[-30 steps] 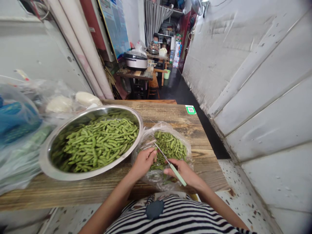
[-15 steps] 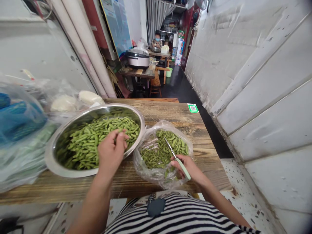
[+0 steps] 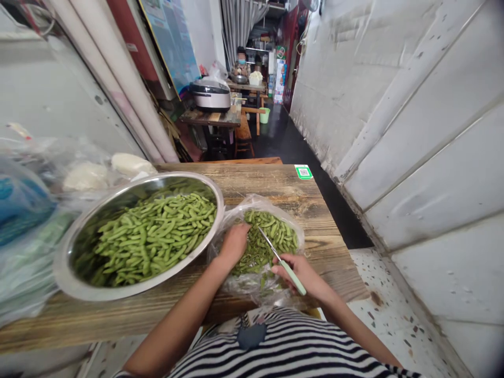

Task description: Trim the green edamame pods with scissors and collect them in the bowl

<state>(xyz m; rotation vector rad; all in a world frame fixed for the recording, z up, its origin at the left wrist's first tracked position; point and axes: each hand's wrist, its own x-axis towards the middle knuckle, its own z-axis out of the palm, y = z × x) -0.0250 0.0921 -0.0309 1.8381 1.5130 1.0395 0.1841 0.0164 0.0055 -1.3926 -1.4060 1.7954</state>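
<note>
Green edamame pods (image 3: 271, 231), far too many to count, at 6 o'clock in a loose heap inside one clear plastic bag (image 3: 255, 202): slim, slightly curved, matte, bumpy over the beans, with crumpled plastic around them. Left grip (image 3: 235, 244) on the pods, fingers together and curled down into the heap. Right grip (image 3: 295, 270) just beside it, closed around the pale green handle of one small paring knife (image 3: 289, 274), narrow steel blade angled toward 11 o'clock over the pods.

At 8 o'clock, touching the bag, one round stainless steel bowl (image 3: 118, 291) with a smooth, shiny rim, holding a larger heap of pods (image 3: 151, 239). Beneath both, one weathered tabletop (image 3: 252, 184) of grainy wood, with one small green-and-white QR sticker (image 3: 303, 172) near its far edge at 1 o'clock.

Farther out at 9 o'clock, a blurred mound of plastic bags (image 3: 23, 205) with blue inside, plus two white lumps (image 3: 84, 176) in thin film. At 11 o'clock, two pale pipes (image 3: 118, 79); at 12 o'clock, far off, one rice cooker (image 3: 210, 94) on a wooden table. At 3 o'clock, a scuffed, panelled white wall (image 3: 413, 131); at 5 o'clock, a speckled terrazzo floor (image 3: 386, 310).
</note>
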